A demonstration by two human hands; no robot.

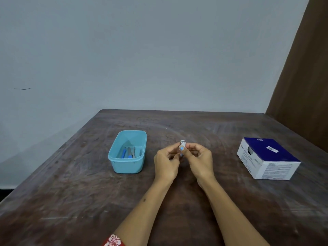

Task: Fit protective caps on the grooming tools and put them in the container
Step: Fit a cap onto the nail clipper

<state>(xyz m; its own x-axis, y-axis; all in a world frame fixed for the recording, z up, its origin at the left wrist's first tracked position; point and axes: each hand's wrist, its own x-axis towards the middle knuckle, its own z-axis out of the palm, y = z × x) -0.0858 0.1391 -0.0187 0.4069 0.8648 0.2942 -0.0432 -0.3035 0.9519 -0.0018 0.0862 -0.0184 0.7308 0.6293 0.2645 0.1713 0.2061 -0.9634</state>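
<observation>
Both of my hands meet over the middle of the dark wooden table (177, 201). Between their fingertips they pinch a small silver grooming tool (183, 143), upright, with its metal tip sticking up. My left hand (166, 162) and my right hand (199, 161) both grip it; most of the tool is hidden by fingers, and I cannot tell whether a cap is on it. To the left stands a light blue plastic container (126, 166) holding several tools with blue parts (128, 153).
A blue and white cardboard box (268, 158) lies at the right of the table. A grey wall runs behind the table's far edge, and a brown panel stands at the far right.
</observation>
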